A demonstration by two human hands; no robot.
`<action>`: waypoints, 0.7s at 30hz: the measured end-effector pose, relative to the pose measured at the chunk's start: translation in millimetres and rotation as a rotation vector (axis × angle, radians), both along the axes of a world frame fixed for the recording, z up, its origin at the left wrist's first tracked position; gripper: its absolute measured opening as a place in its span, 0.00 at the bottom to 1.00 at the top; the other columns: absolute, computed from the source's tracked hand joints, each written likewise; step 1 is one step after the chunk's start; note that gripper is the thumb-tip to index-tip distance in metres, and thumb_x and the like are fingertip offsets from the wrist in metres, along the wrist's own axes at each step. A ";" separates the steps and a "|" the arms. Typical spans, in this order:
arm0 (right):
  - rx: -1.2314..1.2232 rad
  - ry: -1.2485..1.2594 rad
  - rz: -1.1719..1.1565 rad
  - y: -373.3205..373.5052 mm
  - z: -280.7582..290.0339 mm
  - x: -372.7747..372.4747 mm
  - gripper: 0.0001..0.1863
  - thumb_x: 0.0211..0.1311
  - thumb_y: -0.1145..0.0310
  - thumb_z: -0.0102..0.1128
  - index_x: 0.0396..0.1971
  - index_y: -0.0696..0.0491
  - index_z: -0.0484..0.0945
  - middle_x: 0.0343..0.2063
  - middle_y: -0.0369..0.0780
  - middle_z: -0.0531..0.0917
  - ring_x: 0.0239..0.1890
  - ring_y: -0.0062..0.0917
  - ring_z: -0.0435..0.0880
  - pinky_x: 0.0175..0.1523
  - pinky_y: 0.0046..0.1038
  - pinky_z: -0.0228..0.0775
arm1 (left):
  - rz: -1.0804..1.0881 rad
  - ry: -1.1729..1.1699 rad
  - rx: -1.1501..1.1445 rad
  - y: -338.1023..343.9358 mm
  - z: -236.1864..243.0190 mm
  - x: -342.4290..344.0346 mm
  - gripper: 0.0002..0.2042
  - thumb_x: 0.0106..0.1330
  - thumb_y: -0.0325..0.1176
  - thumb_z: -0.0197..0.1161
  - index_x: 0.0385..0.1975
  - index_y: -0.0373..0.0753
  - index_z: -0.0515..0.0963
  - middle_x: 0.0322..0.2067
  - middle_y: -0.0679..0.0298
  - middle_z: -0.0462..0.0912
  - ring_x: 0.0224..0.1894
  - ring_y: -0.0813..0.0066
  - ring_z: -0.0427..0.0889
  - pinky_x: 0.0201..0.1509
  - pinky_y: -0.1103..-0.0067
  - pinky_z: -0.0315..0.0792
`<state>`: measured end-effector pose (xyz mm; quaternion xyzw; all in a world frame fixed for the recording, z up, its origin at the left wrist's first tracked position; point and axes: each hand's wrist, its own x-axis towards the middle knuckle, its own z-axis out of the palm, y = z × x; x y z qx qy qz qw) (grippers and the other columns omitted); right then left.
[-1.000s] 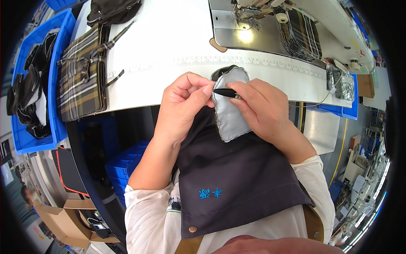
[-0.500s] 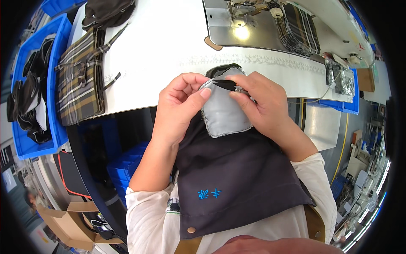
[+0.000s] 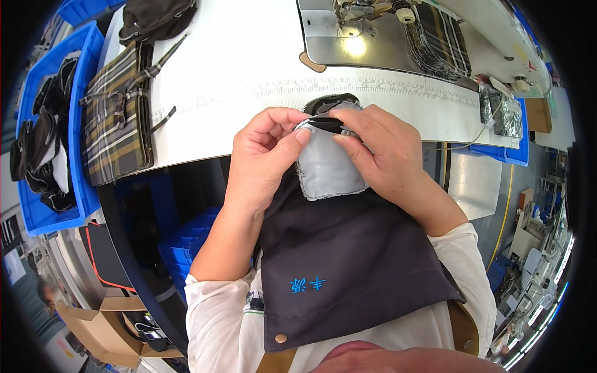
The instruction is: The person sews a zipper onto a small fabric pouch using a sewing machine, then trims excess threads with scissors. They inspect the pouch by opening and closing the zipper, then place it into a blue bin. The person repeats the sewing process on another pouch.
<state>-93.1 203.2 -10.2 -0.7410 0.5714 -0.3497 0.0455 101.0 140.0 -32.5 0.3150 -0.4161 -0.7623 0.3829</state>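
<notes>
My left hand (image 3: 264, 152) is closed on the upper left edge of a small pouch with a silvery grey lining (image 3: 329, 168) and a dark zipped part (image 3: 331, 101) behind it, held above my black apron (image 3: 354, 248) at the table's front edge. My right hand (image 3: 385, 155) grips black thread snips (image 3: 326, 126), their blades at that edge by my left thumb and fingertips; exactly what lies between the blades is too small to make out.
A sewing machine (image 3: 497, 37) stands at the back right with plaid fabric (image 3: 444, 37). At the left are a plaid stack (image 3: 112, 149), a dark bundle (image 3: 152, 18) and a blue bin (image 3: 81, 211) of dark pieces. A ruler strip (image 3: 224, 88) crosses the white table (image 3: 230, 43).
The pouch has shifted left and turned so more of its grey face shows. The snips have moved slightly up and left with my right hand, and my left fingers still pinch the edge.
</notes>
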 end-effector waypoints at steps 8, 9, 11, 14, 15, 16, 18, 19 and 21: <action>0.011 0.028 -0.008 1.0 3.8 0.5 0.16 0.53 0.68 0.71 0.43 0.51 0.81 0.26 0.34 0.79 0.23 0.27 0.78 0.26 0.27 0.69 | 0.006 -0.001 -0.007 0.3 1.8 -0.6 0.07 0.66 0.21 0.64 0.43 0.34 0.80 0.35 0.70 0.83 0.35 0.90 0.76 0.41 0.88 0.70; 0.006 0.030 -0.009 1.0 3.5 0.4 0.16 0.53 0.68 0.71 0.43 0.51 0.81 0.26 0.34 0.79 0.24 0.27 0.78 0.26 0.27 0.69 | 0.007 -0.004 -0.009 0.3 1.2 -0.5 0.07 0.66 0.21 0.64 0.43 0.34 0.80 0.35 0.70 0.83 0.35 0.90 0.76 0.40 0.89 0.70; -0.003 0.050 -0.013 1.1 3.3 0.3 0.17 0.52 0.68 0.72 0.44 0.50 0.81 0.26 0.34 0.79 0.24 0.27 0.79 0.26 0.27 0.70 | 0.007 -0.006 -0.014 0.3 0.2 -0.4 0.07 0.66 0.21 0.64 0.43 0.34 0.80 0.35 0.70 0.83 0.35 0.90 0.76 0.40 0.89 0.70; -0.029 0.094 -0.019 1.2 2.5 -0.3 0.19 0.51 0.68 0.72 0.45 0.50 0.81 0.27 0.34 0.79 0.25 0.26 0.79 0.26 0.27 0.70 | 0.008 -0.002 -0.024 0.3 0.2 -0.9 0.07 0.66 0.22 0.64 0.43 0.34 0.80 0.34 0.71 0.83 0.34 0.90 0.75 0.40 0.89 0.69; -0.042 0.108 -0.021 1.3 1.4 -0.5 0.20 0.50 0.68 0.73 0.45 0.50 0.81 0.27 0.34 0.79 0.25 0.26 0.79 0.26 0.26 0.70 | 0.010 -0.001 -0.025 0.4 1.1 -1.2 0.07 0.66 0.22 0.64 0.43 0.34 0.80 0.34 0.70 0.83 0.34 0.90 0.75 0.40 0.89 0.70; -0.056 0.122 -0.023 1.4 0.2 -0.8 0.21 0.50 0.68 0.73 0.46 0.50 0.81 0.28 0.34 0.79 0.25 0.25 0.79 0.26 0.26 0.69 | 0.012 0.001 -0.025 0.4 1.8 -1.7 0.07 0.66 0.22 0.64 0.43 0.34 0.80 0.34 0.70 0.83 0.35 0.90 0.76 0.40 0.88 0.70; -0.097 0.160 -0.027 1.4 -3.0 -1.9 0.22 0.49 0.68 0.73 0.47 0.50 0.81 0.28 0.33 0.78 0.25 0.25 0.78 0.26 0.26 0.69 | 0.024 -0.007 -0.018 0.7 3.3 -3.1 0.07 0.67 0.22 0.64 0.43 0.34 0.80 0.34 0.70 0.83 0.35 0.90 0.76 0.40 0.88 0.70; -0.118 0.179 -0.029 1.3 -4.1 -2.2 0.22 0.48 0.68 0.74 0.47 0.50 0.81 0.28 0.33 0.78 0.25 0.24 0.78 0.26 0.26 0.69 | 0.031 -0.011 -0.015 0.9 3.7 -3.6 0.07 0.67 0.22 0.64 0.43 0.34 0.80 0.34 0.70 0.83 0.35 0.90 0.76 0.40 0.88 0.71; -0.137 0.178 -0.029 0.8 -4.9 -1.4 0.23 0.47 0.69 0.74 0.47 0.50 0.82 0.27 0.33 0.77 0.24 0.24 0.77 0.25 0.25 0.68 | 0.017 0.000 -0.001 1.4 1.5 -3.5 0.07 0.67 0.23 0.64 0.43 0.34 0.80 0.34 0.70 0.83 0.35 0.90 0.76 0.40 0.88 0.71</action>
